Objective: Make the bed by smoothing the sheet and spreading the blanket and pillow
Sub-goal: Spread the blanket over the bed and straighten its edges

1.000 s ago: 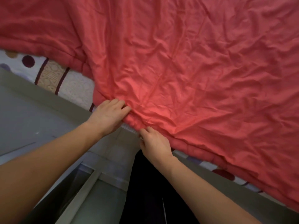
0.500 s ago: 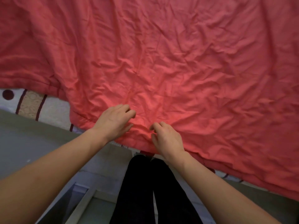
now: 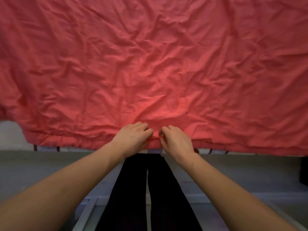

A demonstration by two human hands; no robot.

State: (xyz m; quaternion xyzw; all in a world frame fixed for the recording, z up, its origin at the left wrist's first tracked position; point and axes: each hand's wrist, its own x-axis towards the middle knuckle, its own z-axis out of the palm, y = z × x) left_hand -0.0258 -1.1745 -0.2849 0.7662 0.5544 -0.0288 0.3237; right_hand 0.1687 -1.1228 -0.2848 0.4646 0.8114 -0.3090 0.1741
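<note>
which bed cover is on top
The red blanket: it lies over the pale sheet, which only peeks out below its near edge, mostly at the left.

The room was dim, lit by a soft, warm light. The brightest patch fell on the red blanket (image 3: pixel 166 72) just beyond the left hand (image 3: pixel 133 138) and the right hand (image 3: pixel 177 141). From there the cloth darkened toward the far corners and both sides. Its creases threw small, gentle shadows. The black trousers (image 3: pixel 133 189) were too dark to show detail. The whole picture was slightly soft. The wide lens bowed the blanket's near edge and swelled the forearms (image 3: pixel 50 197) at the near corners.
</note>
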